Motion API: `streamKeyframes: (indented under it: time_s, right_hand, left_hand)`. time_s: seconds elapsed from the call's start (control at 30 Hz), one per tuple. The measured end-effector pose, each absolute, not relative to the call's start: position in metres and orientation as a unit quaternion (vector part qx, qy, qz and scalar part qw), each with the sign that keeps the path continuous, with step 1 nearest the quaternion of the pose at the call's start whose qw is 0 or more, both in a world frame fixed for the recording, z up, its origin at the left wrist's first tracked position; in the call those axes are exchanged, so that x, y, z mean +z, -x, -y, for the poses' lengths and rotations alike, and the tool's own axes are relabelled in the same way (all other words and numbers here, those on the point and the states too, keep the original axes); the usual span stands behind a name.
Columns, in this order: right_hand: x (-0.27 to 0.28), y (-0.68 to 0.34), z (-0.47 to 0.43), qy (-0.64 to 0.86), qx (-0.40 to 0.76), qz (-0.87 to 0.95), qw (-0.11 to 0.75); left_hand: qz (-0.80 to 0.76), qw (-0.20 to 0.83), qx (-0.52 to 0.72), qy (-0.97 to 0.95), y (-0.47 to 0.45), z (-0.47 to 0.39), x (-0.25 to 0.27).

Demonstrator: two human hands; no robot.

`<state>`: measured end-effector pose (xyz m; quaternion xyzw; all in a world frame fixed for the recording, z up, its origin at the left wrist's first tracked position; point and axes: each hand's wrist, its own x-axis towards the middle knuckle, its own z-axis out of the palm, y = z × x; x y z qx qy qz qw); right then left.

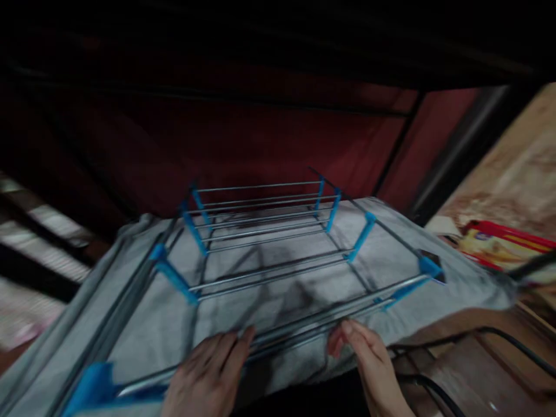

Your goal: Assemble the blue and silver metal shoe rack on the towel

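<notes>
At the left, we see blue plastic joints on a tubular metal rack that lies across a grey cloth, with a dark red panel on the far side. Our left hand is laid over the rack's near rods, fingers side by side. Next along the same near rods is our right hand, fingers curled in and thumb beside them; with the blur, we cannot tell whether either hand grips the metal. Farther right, a dark phone lies by the rack's near right corner, then a red and yellow package past the cloth's edge.
</notes>
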<state>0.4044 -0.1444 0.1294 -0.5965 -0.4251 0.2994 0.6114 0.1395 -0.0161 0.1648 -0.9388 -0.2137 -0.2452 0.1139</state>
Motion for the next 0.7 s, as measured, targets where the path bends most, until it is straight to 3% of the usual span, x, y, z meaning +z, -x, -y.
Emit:
streamKeyframes:
  time_s: [0.13,0.23,0.4,0.7]
  right_hand:
    - [0.15,-0.38,0.134,0.558,0.046,0.661,0.499]
    - [0.15,-0.369,0.108,0.5,-0.073,0.754,0.42]
    - [0.135,-0.368,0.088,0.478,-0.14,0.803,0.326]
    - [0.153,-0.369,0.09,0.422,-0.211,0.82,0.325]
  left_hand:
    - [0.289,0.064,-0.124,0.947,-0.15,0.024,0.173]
    - [0.314,0.027,-0.1,0.944,-0.153,0.026,0.172]
    - [0.305,0.029,-0.114,0.945,-0.152,0.031,0.164]
    - [0.284,0.035,-0.201,0.937,-0.15,0.04,0.173]
